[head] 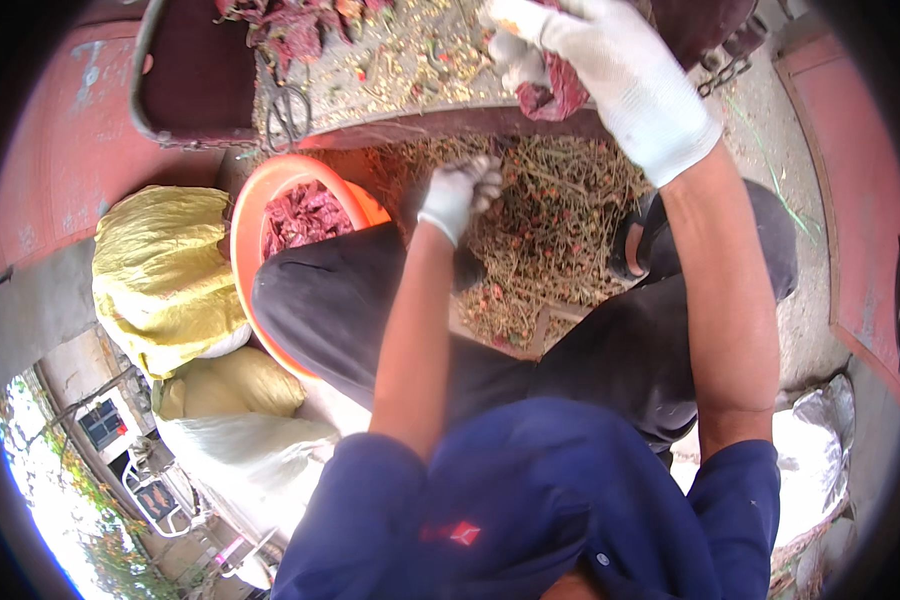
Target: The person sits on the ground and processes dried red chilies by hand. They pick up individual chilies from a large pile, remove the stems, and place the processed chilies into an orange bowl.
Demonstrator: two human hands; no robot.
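My left hand (461,191), in a white knit glove with soiled fingers, hangs between my knees above a heap of dried stems and pepper caps (570,202). Its fingers are curled; whether they hold anything is unclear. In a matching glove, my right hand (607,75) is over the near edge of a tabletop (405,82), with a dried red chili pepper (553,88) at its fingers. More dried red chilies (296,34) lie on the tabletop's far left among scattered seeds and stem bits. A pair of scissors (285,112) rests by its left edge.
An orange plastic tub (247,262) holding dried red chilies (307,217) stands beside my left knee. Yellow woven sacks (169,277) and a white sack (255,457) are at the left. A metal chain (724,76) hangs near the tabletop's right side. Red metal doors (855,187) flank both sides.
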